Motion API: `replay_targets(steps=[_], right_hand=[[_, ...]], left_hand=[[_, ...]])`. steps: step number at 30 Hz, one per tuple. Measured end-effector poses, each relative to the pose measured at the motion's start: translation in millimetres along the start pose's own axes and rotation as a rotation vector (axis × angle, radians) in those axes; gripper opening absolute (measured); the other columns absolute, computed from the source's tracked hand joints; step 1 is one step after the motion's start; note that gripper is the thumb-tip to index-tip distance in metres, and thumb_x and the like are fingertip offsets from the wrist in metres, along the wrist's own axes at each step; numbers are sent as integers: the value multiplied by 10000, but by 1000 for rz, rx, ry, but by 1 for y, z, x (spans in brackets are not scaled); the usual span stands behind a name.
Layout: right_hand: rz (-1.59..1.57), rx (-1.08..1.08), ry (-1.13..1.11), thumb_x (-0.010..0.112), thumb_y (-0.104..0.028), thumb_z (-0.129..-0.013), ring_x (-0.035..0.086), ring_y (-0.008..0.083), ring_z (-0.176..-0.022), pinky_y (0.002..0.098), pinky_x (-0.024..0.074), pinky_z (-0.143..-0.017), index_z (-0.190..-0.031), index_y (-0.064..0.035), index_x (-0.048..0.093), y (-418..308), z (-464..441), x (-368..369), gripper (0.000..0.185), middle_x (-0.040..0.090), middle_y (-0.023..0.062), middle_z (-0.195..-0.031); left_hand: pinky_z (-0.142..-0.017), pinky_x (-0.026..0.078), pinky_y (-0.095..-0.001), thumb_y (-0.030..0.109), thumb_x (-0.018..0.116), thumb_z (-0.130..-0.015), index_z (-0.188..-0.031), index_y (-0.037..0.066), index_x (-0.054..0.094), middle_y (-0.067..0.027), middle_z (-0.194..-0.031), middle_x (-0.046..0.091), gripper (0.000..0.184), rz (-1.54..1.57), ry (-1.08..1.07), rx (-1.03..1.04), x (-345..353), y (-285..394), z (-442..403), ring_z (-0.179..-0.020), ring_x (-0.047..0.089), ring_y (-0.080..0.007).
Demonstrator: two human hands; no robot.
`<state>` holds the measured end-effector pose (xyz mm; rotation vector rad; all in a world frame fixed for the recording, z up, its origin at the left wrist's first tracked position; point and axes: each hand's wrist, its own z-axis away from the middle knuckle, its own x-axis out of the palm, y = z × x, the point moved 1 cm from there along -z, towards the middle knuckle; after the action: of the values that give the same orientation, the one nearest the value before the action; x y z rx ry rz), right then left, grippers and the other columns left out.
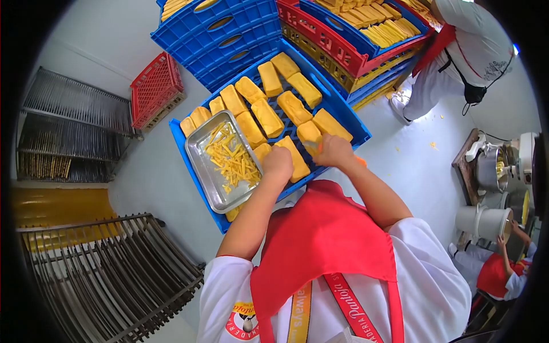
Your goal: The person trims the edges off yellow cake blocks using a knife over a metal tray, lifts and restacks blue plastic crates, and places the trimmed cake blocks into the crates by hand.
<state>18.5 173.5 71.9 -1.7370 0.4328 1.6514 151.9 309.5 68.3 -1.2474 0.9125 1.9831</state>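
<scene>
A blue crate (pixel 360 136) holds several yellow bread loaves (pixel 267 117) laid in rows. On its left side rests a metal tray (pixel 197 150) with thin yellow strips (pixel 230 157) in it. My left hand (pixel 278 163) is closed at the tray's right edge, beside a loaf near the crate's front; what its fingers hold is hidden. To its right, my right hand (pixel 334 151) is closed around something orange, seen at both sides of the hand, and touches the end of a loaf.
Blue crates (pixel 229 43) are stacked behind, with a red crate (pixel 389 57) of bread strips at the back right. Metal racks (pixel 108 274) stand left. One person stands at the upper right; another is by white buckets (pixel 486 222).
</scene>
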Motion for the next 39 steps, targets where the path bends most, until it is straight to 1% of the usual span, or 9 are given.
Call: replay_targets(steps=[5, 8, 10, 13, 16, 18, 22, 31, 39], right_hand=[[-850, 309, -408, 740, -371, -692, 518, 193, -436, 335, 383, -432, -683, -28, 593, 8, -27, -53, 374, 537, 73, -546], [-996, 242, -481, 727, -374, -710, 424, 150, -380, 309, 293, -392, -634, -36, 569, -25, -23, -88, 380, 453, 36, -478], [-812, 81, -595, 726, -383, -728, 425, 136, -405, 303, 304, -400, -735, -12, 615, -54, -18, -107, 387, 476, 20, -538], [-998, -84, -715, 717, -561, -783, 434, 118, -468, 286, 321, -423, -943, -1, 641, -80, -25, -82, 587, 505, 11, -651], [-1285, -46, -647, 502, -599, -960, 526, 120, -575, 262, 399, -503, -1090, 16, 628, -119, -16, -97, 640, 565, 33, -696], [-1012, -162, -552, 485, -542, -982, 571, 145, -630, 308, 457, -559, -1037, 39, 649, -128, -19, -90, 607, 585, 65, -673], [-518, -525, -231, 472, -436, -991, 622, 477, -812, 524, 496, -711, -921, -9, 674, -165, 11, -76, 477, 649, 286, -800], [-360, -734, 62, 536, -380, -964, 644, 415, -641, 512, 513, -601, -730, -35, 611, -194, 33, -60, 424, 624, 235, -636], [-468, -646, -366, 445, -490, -984, 651, 434, -768, 504, 525, -714, -847, -42, 720, -193, 24, -49, 544, 664, 262, -776]], left_hand=[[-869, 540, -442, 179, 795, -724, -1200, 23, 615, -239, -1235, 571, 531, 74, 19, -68, -1, -7, 26, -1073, 632, -393], [-955, 488, -455, 167, 853, -635, -1309, 65, 529, -205, -1249, 551, 755, 329, 407, 14, -60, 2, 61, -1204, 535, -397], [-1004, 445, -459, 149, 890, -554, -1344, 101, 495, -165, -1178, 558, 884, 147, 768, 357, -80, -3, 73, -1241, 469, -378], [-945, 479, -450, 213, 933, -551, -1279, 66, 493, -158, -1138, 572, 863, 254, 720, 500, -79, -27, 76, -1145, 544, -351], [-916, 461, -462, 172, 938, -495, -1166, 66, 532, -156, -1097, 557, 792, 746, 727, 173, -61, -58, 89, -1064, 549, -386], [-867, 462, -460, 185, 950, -489, -1103, 57, 519, -157, -1083, 558, 761, 733, 868, 86, -50, -73, 99, -1011, 561, -392], [-850, 466, -453, 152, 941, -533, -1124, 40, 506, -166, -1081, 558, 742, 652, 1190, -67, -34, -93, 115, -1007, 552, -390], [-893, 477, -441, 116, 932, -570, -1163, 42, 512, -175, -1138, 536, 730, 460, 1325, -160, -26, -101, 140, -1053, 543, -383], [-930, 443, -472, 104, 892, -599, -1177, 40, 501, -183, -1166, 532, 701, 508, 1319, -149, -22, -100, 134, -1084, 513, -401]])
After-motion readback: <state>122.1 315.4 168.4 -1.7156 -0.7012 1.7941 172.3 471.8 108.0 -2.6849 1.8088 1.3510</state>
